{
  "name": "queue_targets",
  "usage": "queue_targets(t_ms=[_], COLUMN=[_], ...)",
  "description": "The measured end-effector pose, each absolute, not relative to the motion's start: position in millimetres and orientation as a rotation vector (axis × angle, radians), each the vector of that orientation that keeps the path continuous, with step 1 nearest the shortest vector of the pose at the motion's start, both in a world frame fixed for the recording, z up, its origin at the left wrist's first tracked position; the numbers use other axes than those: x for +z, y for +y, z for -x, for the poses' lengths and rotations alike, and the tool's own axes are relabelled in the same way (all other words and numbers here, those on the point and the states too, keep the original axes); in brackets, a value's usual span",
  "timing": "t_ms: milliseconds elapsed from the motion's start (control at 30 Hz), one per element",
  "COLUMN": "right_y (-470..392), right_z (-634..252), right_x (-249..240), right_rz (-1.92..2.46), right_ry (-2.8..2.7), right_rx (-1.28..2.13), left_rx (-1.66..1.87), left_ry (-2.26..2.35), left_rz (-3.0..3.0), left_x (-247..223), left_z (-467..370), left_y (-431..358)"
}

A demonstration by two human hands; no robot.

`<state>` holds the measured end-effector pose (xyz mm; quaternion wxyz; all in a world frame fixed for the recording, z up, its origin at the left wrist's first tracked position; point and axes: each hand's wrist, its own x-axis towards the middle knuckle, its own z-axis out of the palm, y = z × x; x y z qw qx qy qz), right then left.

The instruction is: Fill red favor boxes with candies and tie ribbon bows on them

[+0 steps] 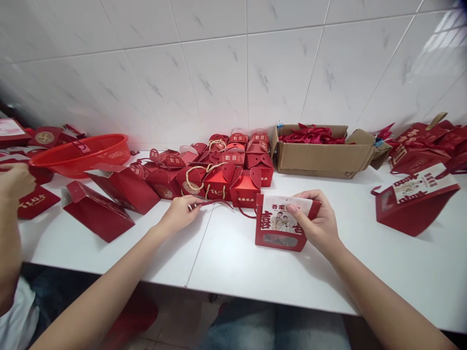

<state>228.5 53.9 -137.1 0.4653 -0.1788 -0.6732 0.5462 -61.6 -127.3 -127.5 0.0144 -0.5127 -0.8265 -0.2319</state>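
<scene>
My right hand (316, 221) grips a small red gift box (279, 238) at its upper right side, the thumb pressed on its white printed front. The box stands on the white table (226, 272); a clear oval window shows low on its face. To the left, my left hand (180, 214) pinches one end of a dark red ribbon (213, 201), whose other end points toward the box. Just behind both hands sit several small red boxes (219, 182), some with beige rope handles.
A cardboard carton (314, 160) of red ribbons (310, 134) stands by the tiled wall. At right is another printed red box (412, 206). Two plain red boxes (98, 214) and a red plastic basin (98, 153) lie left, beside another person's hand (16, 184).
</scene>
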Motion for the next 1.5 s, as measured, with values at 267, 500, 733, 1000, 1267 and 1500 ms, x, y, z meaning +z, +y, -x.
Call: queue_targets(t_ms=[267, 500, 733, 1000, 1267, 1500], right_y=[50.1, 49.1, 48.1, 51.9, 53.5, 53.9], right_z=[-229.2, -224.6, -225.2, -230.3, -232.6, -233.4], right_x=[-136.1, -135.2, -127.4, -116.5, -117.9, -120.2], right_rz=[0.420, 0.394, 0.295, 0.208, 0.188, 0.178], right_ry=[-1.674, -1.677, -1.696, -1.700, -1.720, -1.739], right_rx=[1.285, 1.176, 1.018, 0.772, 0.664, 0.537], left_rx=[-1.161, -0.945, -0.855, -1.065, -1.182, -1.162], left_ry=[-1.930, -1.307, -1.276, -1.112, -1.095, -1.117], left_rz=[1.648, 1.775, 1.934, 1.941, 1.957, 2.023], left_x=[-59.4, -45.0, -64.2, -64.7, -68.8, -71.5], left_z=[-29.6, -85.9, -88.2, -94.6, -103.3, -100.2], left_y=[-93.9, -43.6, -31.1, -26.0, -21.8, -25.3])
